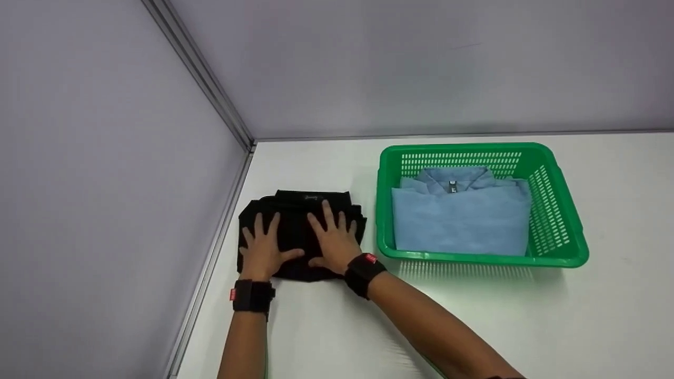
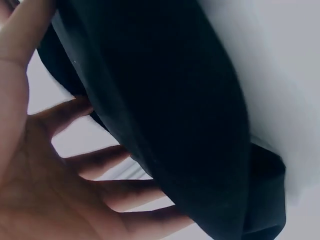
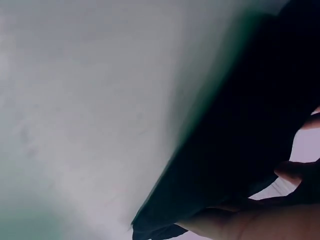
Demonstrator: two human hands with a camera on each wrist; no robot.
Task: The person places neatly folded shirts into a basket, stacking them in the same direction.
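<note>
A folded black garment (image 1: 295, 226) lies on the white table, near the left wall, with small pale lettering along its far edge. My left hand (image 1: 261, 250) rests on its left half, fingers spread and straight. On the right half lies my right hand (image 1: 334, 242), its fingers fanned out too. In the left wrist view the fingertips of the left hand (image 2: 75, 185) touch the side of the dark cloth (image 2: 170, 115). The right wrist view shows the cloth (image 3: 225, 135) as a dark mass, with part of the right hand (image 3: 250, 222) against it.
Right of the garment stands a green plastic basket (image 1: 571, 231) with slotted sides. Inside it lies a folded light blue collared shirt (image 1: 461, 223). A grey wall (image 1: 421, 68) runs along the back of the table (image 1: 326, 326), and another wall (image 1: 105, 184) borders the left.
</note>
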